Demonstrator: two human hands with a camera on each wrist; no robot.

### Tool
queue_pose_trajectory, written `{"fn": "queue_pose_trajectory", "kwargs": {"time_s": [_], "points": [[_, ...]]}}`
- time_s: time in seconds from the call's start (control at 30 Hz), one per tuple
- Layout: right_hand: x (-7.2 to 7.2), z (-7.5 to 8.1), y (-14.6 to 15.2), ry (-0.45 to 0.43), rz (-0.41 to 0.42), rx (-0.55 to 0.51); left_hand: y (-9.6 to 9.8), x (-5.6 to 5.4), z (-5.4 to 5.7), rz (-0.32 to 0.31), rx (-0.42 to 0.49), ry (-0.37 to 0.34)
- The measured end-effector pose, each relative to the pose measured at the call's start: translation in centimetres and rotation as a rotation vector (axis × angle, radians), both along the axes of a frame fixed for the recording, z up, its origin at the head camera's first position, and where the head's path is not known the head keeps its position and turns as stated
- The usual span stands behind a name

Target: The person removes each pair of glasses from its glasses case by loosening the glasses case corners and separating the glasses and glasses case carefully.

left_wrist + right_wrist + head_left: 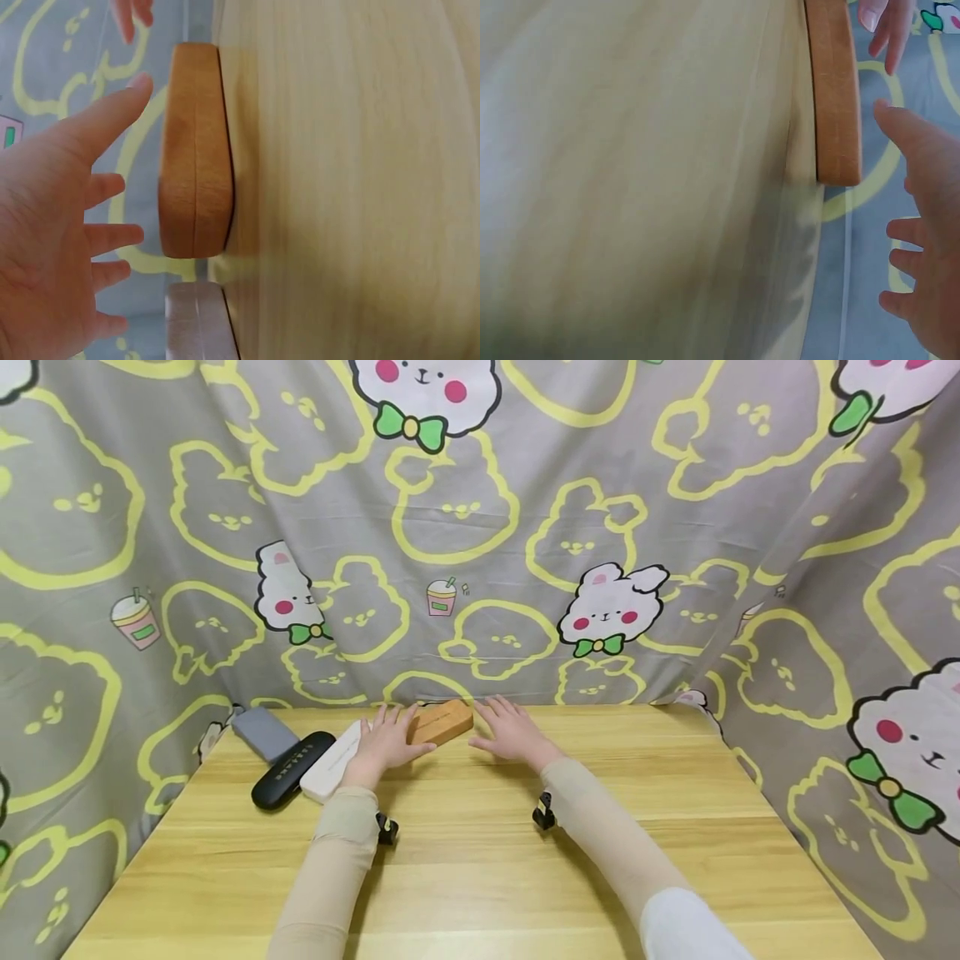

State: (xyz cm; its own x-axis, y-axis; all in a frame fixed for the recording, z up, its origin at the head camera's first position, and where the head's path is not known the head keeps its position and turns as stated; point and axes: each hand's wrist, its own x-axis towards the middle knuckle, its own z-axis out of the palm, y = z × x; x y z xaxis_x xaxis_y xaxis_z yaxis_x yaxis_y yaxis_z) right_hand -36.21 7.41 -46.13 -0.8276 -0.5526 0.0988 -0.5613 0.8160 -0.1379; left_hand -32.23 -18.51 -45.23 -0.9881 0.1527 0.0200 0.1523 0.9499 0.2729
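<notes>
1. As we look down the table, the orange case lies at its 12 o'clock, by the far edge, just before the cloth.
2. Beyond that edge we meet the cloth at once; toward 6 o'clock we have wide room, with wood running between both forearms.
3. The orange case's long axis slants from 8 to 2 o'clock, its lettered face up and a seam running lengthwise along its side.
4. We hold our left hand, fingers spread, at its 8 o'clock; the left wrist view shows a gap between them.
5. Our right hand, fingers also spread, is at its 3 o'clock, likewise apart.
6. Past our left hand, the white case points from 7 to 1 o'clock, the black case just beside it; the grey case points from 10 to 4.
</notes>
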Motion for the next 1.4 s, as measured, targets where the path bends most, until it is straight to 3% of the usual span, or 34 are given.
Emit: {"fn": "queue_pose_trajectory", "kwargs": {"time_s": [0.37, 0.7, 0.93, 1.4], "points": [[-2.0, -0.6, -2.3, -0.088, -0.036, -0.005, -0.6, -1.2, -0.7, 0.017, -0.032, -0.018], [-2.9, -1.5, -3.3, -0.120, -0.085, 0.069, -0.5, -1.8, -1.1, 0.039, -0.048, -0.031], [-3.0, -1.8, -4.1, -0.152, -0.093, 0.068, -0.2, -1.4, -1.2, 0.059, -0.076, -0.033], [-2.3, -1.4, -4.9, -0.120, -0.050, 0.019, 0.3, -1.6, -1.5, 0.074, -0.069, -0.038]]}}
